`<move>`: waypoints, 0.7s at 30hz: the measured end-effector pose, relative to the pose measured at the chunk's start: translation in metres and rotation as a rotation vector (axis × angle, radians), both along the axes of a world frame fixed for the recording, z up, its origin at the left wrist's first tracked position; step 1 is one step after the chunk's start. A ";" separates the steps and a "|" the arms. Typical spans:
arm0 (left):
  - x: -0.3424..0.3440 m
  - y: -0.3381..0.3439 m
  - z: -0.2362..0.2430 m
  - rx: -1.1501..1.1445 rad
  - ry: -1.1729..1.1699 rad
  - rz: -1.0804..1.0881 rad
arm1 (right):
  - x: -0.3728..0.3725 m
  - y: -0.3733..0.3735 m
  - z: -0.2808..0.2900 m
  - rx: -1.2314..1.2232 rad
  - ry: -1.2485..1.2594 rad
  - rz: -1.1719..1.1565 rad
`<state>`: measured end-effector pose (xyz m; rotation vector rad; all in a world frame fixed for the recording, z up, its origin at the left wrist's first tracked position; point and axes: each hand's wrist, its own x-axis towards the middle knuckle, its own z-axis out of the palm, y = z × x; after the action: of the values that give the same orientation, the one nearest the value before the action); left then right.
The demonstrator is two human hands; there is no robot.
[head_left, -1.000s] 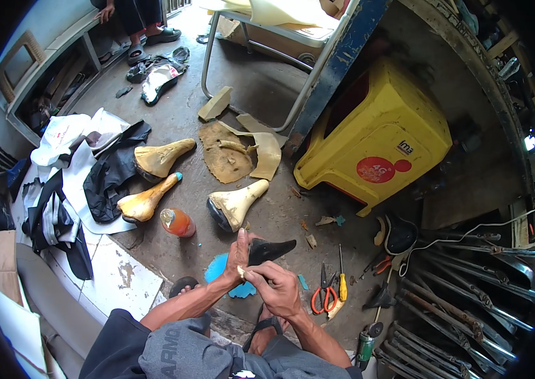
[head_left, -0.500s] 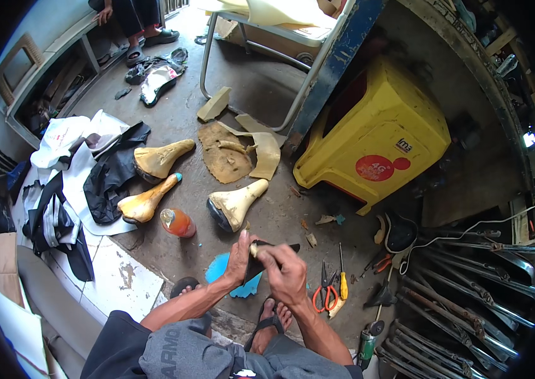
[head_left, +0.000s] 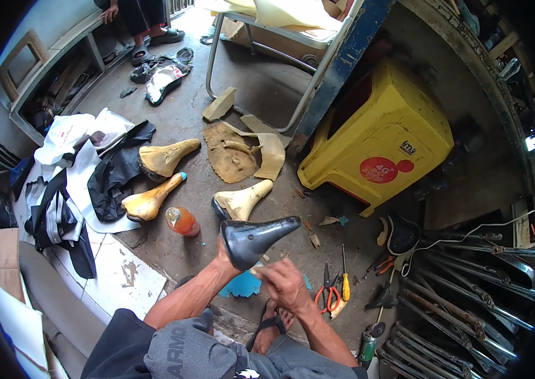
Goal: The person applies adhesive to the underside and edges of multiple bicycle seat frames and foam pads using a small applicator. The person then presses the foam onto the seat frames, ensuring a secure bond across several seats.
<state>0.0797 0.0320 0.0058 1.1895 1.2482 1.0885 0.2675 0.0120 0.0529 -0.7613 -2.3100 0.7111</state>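
A smooth black bicycle saddle shell (head_left: 260, 239) is held up in front of me, its narrow nose pointing right. My left hand (head_left: 224, 258) grips its wide end, with most of the fingers hidden behind it. Just below the shell, my right hand (head_left: 285, 282) is closed in a pinch. A small pale thing shows at its fingertips, too small to name. Beyond the shell, a foam-topped saddle (head_left: 245, 198) lies on the floor. An orange-red jar (head_left: 183, 223) with a crusted top stands to its left. A blue scrap (head_left: 242, 285) lies beneath my hands.
Two more foam-covered saddles (head_left: 154, 198) lie left, beside black and white cloth (head_left: 112, 183). Red-handled pliers (head_left: 328, 295) and a yellow screwdriver (head_left: 345, 285) lie right. Beyond are a yellow stool (head_left: 378, 136) and several metal tubes (head_left: 463, 303). Another person's hand (head_left: 110, 12) shows far left.
The saddle shell has turned from nearly edge-on to show its broad black face, and has risen. My right hand has come away from it, slightly lower.
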 end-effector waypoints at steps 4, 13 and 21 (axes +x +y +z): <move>-0.007 0.007 0.074 0.443 0.696 -0.109 | 0.019 0.019 0.012 -0.113 0.098 -0.617; 0.007 0.006 0.068 0.445 0.677 -0.163 | 0.011 0.044 0.012 0.004 0.154 -0.602; -0.001 0.001 -0.014 0.267 0.360 -0.023 | -0.033 -0.013 0.004 -0.151 0.130 -0.149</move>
<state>0.0789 0.0325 -0.0079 1.6552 1.3841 1.0787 0.2345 -0.0011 0.0570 -0.9175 -2.0769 0.8474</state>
